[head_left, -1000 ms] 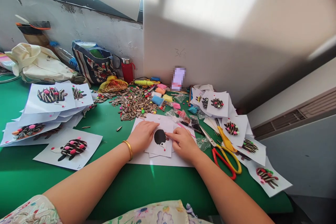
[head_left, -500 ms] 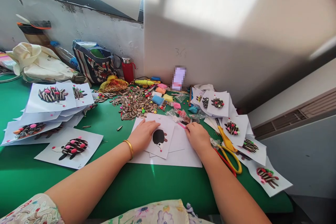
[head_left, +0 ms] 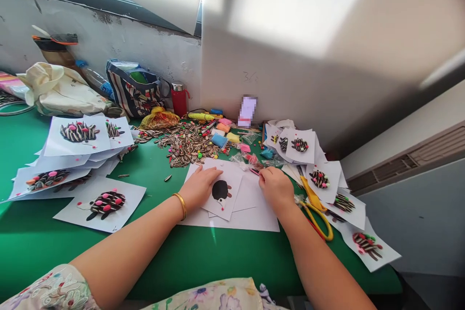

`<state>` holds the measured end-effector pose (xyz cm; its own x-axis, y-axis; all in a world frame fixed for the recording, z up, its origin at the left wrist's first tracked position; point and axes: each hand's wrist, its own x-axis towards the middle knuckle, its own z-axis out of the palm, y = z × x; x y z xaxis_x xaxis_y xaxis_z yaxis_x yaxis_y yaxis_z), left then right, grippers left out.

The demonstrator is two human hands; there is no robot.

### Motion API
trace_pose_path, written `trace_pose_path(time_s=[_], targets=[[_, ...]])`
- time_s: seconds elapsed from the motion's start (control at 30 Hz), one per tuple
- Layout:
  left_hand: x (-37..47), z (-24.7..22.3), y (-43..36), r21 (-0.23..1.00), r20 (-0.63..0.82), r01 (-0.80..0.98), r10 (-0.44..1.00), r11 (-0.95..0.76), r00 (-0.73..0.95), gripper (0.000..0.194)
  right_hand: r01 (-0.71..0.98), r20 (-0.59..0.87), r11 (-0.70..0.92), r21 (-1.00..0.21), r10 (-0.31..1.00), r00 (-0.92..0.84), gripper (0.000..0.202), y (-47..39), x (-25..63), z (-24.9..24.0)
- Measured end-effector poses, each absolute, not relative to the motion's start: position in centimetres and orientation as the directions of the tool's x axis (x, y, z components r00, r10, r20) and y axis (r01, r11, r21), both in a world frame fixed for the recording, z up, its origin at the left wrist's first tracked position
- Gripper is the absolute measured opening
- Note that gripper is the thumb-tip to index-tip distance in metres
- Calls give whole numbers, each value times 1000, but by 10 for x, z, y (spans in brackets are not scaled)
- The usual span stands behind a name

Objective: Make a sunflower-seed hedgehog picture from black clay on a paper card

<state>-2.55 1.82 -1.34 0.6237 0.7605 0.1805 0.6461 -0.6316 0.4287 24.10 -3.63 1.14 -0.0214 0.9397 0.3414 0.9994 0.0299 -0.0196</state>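
One green table [head_left: 174, 261] to work at, reaching over its near edge with two bare arms. Finding two piles of white picture cards on it: a left pile [head_left: 82, 131] showing at least four pictures, and a right pile [head_left: 323, 179] showing at least six. Spotting two cloth bags at the back left, one cream bag [head_left: 65, 89] and one striped bag [head_left: 134, 89]. Working on one large white sheet [head_left: 267, 218] between the piles. Noting one loose card [head_left: 105, 203] in front of the left pile. Pressing one small card [head_left: 220, 191] onto the white sheet, slightly askew, with the left hand [head_left: 201, 186], laying its fingers flat and a little apart over the upper left part. Seeing one round black body and two brown bits on that card. Curling the right hand [head_left: 278, 186] just right of the small card, drawing its fingers narrow; being unable to say whether holding anything. Partly covering one pair of scissors [head_left: 330, 232] with the right forearm. Counting one red bottle [head_left: 179, 101] at the back and one gold bracelet [head_left: 182, 206] on the left wrist. Facing one heap of striped seeds [head_left: 189, 145] beyond the white sheet, too many to count.
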Motion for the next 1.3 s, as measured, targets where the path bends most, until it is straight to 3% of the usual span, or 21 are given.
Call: trace_pose_path(time_s=[0.2,0.37,0.47,0.6,0.83,1.3], targets=[[-26,-8,17,405,264,583,701,-704,662,42,959,247,142,-246,966,-79,20,-41,215,35],[-24,0,10,386,224,548,651,-743,725,38,878,257,233,-417,957,-132,32,-34,211,12],[-22,1,8,375,201,562,657,-737,727,37,831,243,300,-469,948,-205,29,-34,214,-5],[-21,-2,9,363,186,576,663,-733,725,36,868,229,301,-394,947,-224,22,-40,215,-5],[-21,-5,11,376,195,568,661,-732,724,35,916,370,342,-212,895,-249,17,-48,209,7],[-20,-2,12,422,145,601,705,-678,694,35,902,430,402,-161,851,-302,13,-48,207,3]])
